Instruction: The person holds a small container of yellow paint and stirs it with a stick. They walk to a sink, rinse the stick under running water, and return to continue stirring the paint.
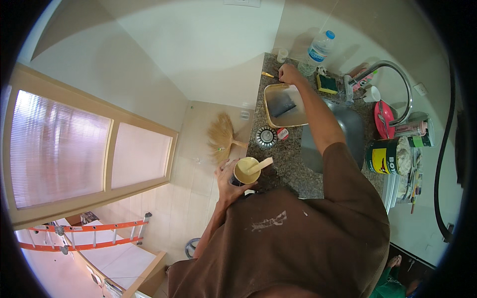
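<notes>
My left hand [224, 180] grips a small can [240, 178] of pale yellow paint, with a light wooden stick [264, 164] standing in it. My right hand [288, 74] is closed at the far end of the granite counter [278, 166], beside a small yellow brush [266, 74]; whether its fingers hold the brush is unclear. Below that hand lies a rectangular paint tray [293, 116] with a dark rectangular piece [280, 105] inside. A round metal sink strainer [266, 136] and a small red-and-white item [282, 133] sit below the tray.
A sink [323, 154], tap [407, 89], water bottle [316, 52], sponge [327, 83], pink dish [381, 121] and large can [382, 156] occupy the right. Left are a straw broom [221, 136], framed panes [64, 149] and an orange ladder [84, 246]. Another person's hand [395, 260] shows bottom right.
</notes>
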